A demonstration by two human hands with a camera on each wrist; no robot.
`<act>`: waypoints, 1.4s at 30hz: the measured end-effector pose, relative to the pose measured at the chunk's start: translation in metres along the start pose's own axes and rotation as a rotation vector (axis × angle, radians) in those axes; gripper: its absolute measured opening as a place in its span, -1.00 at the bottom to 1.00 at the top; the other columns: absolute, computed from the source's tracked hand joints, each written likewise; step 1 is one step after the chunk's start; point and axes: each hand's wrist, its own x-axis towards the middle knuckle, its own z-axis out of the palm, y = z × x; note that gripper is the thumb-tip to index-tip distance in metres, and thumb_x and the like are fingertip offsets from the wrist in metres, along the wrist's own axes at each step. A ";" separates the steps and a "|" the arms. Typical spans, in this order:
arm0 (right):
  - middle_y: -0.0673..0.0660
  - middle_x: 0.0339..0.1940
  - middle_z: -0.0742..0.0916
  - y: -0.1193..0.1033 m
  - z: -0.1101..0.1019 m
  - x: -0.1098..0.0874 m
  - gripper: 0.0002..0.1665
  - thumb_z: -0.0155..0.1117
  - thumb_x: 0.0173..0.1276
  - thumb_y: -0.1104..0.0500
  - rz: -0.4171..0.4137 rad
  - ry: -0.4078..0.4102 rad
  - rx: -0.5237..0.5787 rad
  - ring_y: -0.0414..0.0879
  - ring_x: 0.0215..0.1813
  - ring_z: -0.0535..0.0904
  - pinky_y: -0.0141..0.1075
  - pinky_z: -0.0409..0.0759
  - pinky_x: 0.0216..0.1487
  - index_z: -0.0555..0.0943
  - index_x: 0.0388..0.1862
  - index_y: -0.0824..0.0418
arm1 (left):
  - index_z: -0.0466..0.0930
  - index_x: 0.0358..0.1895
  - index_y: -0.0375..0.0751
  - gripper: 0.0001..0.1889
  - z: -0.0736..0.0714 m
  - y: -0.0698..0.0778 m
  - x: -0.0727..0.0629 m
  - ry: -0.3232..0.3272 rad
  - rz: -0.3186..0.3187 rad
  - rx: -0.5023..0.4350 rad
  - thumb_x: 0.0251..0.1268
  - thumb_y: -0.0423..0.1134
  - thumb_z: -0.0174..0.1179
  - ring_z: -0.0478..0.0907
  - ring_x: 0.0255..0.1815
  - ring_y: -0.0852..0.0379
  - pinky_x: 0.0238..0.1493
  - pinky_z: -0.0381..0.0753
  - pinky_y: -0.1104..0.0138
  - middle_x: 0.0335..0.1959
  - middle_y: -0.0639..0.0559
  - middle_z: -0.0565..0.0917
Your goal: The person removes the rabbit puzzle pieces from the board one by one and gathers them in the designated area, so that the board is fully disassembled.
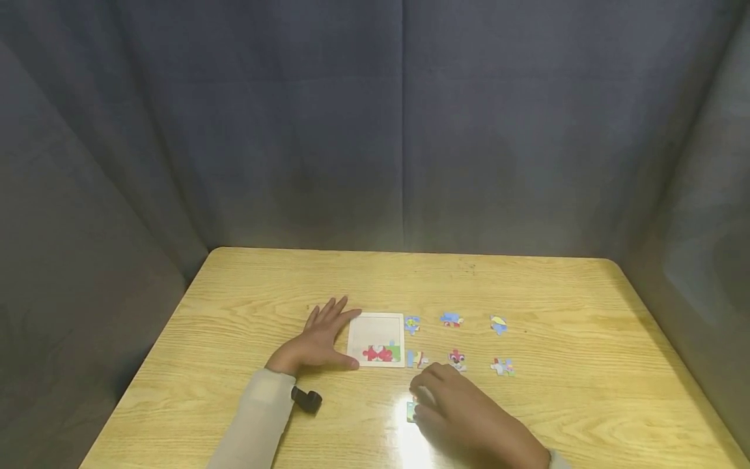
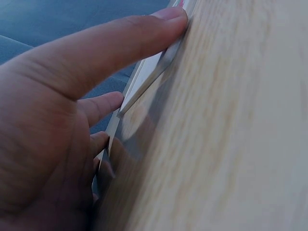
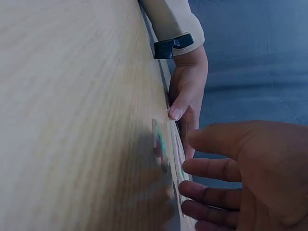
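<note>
My left hand [image 1: 319, 339] is spread at the left side of a square puzzle tray [image 1: 375, 315]. Its thumb touches the lower left corner and its index finger the upper left corner. In the left wrist view the thumb [image 2: 159, 31] presses on the tray's edge. Red, white and green puzzle pieces [image 1: 379, 353] lie along the bottom inside the tray. My right hand [image 1: 454, 404] hovers over a green puzzle piece [image 1: 411, 412] near me, partly hidden by the fingers. In the right wrist view its fingers are loosely bent, apart from the puzzle piece [image 3: 160, 144] on the table.
Right of the tray lie several loose pieces: a blue one with a yellow flower [image 1: 412, 324], a blue and red one [image 1: 451, 319], a yellow and blue one [image 1: 499, 324], a red one with eyes [image 1: 457, 359] and a white one [image 1: 502, 367]. Dark curtains [image 1: 375, 130] surround the wooden table [image 1: 586, 391].
</note>
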 end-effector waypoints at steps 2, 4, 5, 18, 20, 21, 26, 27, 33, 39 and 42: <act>-0.17 0.16 0.51 0.000 -0.001 0.005 -0.68 0.03 0.53 -0.03 -0.034 0.011 -0.022 -0.20 0.23 0.39 -0.10 0.48 0.22 0.55 0.15 -0.04 | 0.01 0.56 0.04 0.14 0.000 0.000 0.000 -0.002 0.002 0.001 -0.10 0.30 0.42 -0.45 0.57 -0.14 0.44 -0.54 -0.11 0.59 -0.11 -0.28; -0.14 0.15 0.52 0.000 -0.002 0.012 -0.67 0.05 0.52 -0.03 -0.070 0.033 -0.046 -0.17 0.23 0.39 -0.11 0.49 0.21 0.55 0.15 0.00 | 0.02 0.56 0.04 0.13 0.001 0.000 0.000 -0.004 0.005 0.005 -0.09 0.30 0.42 -0.45 0.56 -0.16 0.43 -0.54 -0.13 0.59 -0.12 -0.27; -0.13 0.17 0.51 0.000 -0.003 0.015 -0.67 0.06 0.52 -0.03 -0.083 0.042 -0.055 -0.17 0.24 0.39 -0.12 0.49 0.21 0.55 0.16 0.01 | 0.01 0.56 0.04 0.13 0.000 0.000 0.000 -0.006 0.004 0.008 -0.09 0.30 0.42 -0.45 0.56 -0.16 0.43 -0.54 -0.13 0.59 -0.12 -0.28; 0.12 0.21 0.54 0.001 -0.001 0.076 -0.54 0.22 0.42 0.21 -0.196 0.129 -0.027 0.03 0.24 0.45 -0.11 0.50 0.24 0.46 0.27 0.25 | 0.01 0.56 0.05 0.13 -0.001 0.000 -0.001 -0.001 0.002 0.025 -0.07 0.31 0.40 -0.44 0.56 -0.16 0.44 -0.53 -0.12 0.59 -0.12 -0.27; 0.12 0.23 0.53 0.001 0.000 0.082 -0.52 0.22 0.43 0.20 -0.171 0.130 -0.016 0.03 0.26 0.44 -0.11 0.49 0.24 0.45 0.29 0.23 | 0.01 0.56 0.04 0.12 -0.001 0.000 -0.001 0.003 0.003 0.025 -0.07 0.31 0.40 -0.44 0.56 -0.17 0.44 -0.53 -0.12 0.59 -0.12 -0.27; 0.12 0.23 0.53 0.001 0.000 0.086 -0.51 0.23 0.42 0.20 -0.166 0.135 -0.009 0.04 0.26 0.44 -0.10 0.49 0.25 0.44 0.30 0.24 | 0.01 0.56 0.05 0.12 -0.001 0.000 -0.001 0.004 0.002 0.025 -0.07 0.31 0.40 -0.44 0.56 -0.16 0.44 -0.53 -0.12 0.60 -0.11 -0.27; 0.17 0.25 0.52 0.001 0.005 0.097 -0.49 0.24 0.40 0.22 -0.143 0.121 0.002 0.10 0.28 0.43 -0.06 0.48 0.25 0.44 0.30 0.28 | 0.02 0.56 0.05 0.12 0.000 -0.001 0.000 0.009 -0.001 0.022 -0.08 0.31 0.40 -0.44 0.57 -0.15 0.44 -0.54 -0.11 0.60 -0.10 -0.28; 0.19 0.25 0.53 0.001 0.007 0.099 -0.50 0.24 0.40 0.23 -0.149 0.117 -0.003 0.11 0.28 0.43 -0.05 0.48 0.26 0.45 0.29 0.31 | 0.01 0.56 0.06 0.13 0.000 -0.001 0.000 0.007 -0.002 0.024 -0.08 0.31 0.40 -0.45 0.57 -0.14 0.44 -0.53 -0.11 0.60 -0.10 -0.28; 0.21 0.19 0.56 0.001 0.011 0.102 -0.60 0.21 0.41 0.28 -0.185 0.135 -0.037 0.10 0.23 0.47 -0.10 0.49 0.25 0.53 0.19 0.36 | -0.02 0.57 0.11 0.14 -0.001 -0.002 -0.001 -0.002 -0.011 0.027 -0.09 0.33 0.39 -0.46 0.57 -0.10 0.45 -0.54 -0.07 0.60 -0.06 -0.30; 0.21 0.16 0.58 0.002 0.013 0.102 -0.71 0.22 0.38 0.35 -0.197 0.147 -0.040 0.10 0.20 0.49 -0.15 0.50 0.24 0.62 0.06 0.35 | -0.02 0.57 0.12 0.14 0.000 -0.003 0.000 0.000 -0.015 0.025 -0.10 0.33 0.40 -0.46 0.57 -0.09 0.45 -0.53 -0.06 0.60 -0.06 -0.29; 0.22 0.15 0.58 0.004 0.015 0.102 -0.75 0.23 0.36 0.36 -0.203 0.156 -0.052 0.11 0.19 0.49 -0.14 0.50 0.24 0.64 0.01 0.33 | 0.01 0.56 0.08 0.13 0.001 -0.002 0.000 0.006 -0.006 0.014 -0.10 0.31 0.42 -0.45 0.57 -0.11 0.45 -0.52 -0.09 0.60 -0.09 -0.27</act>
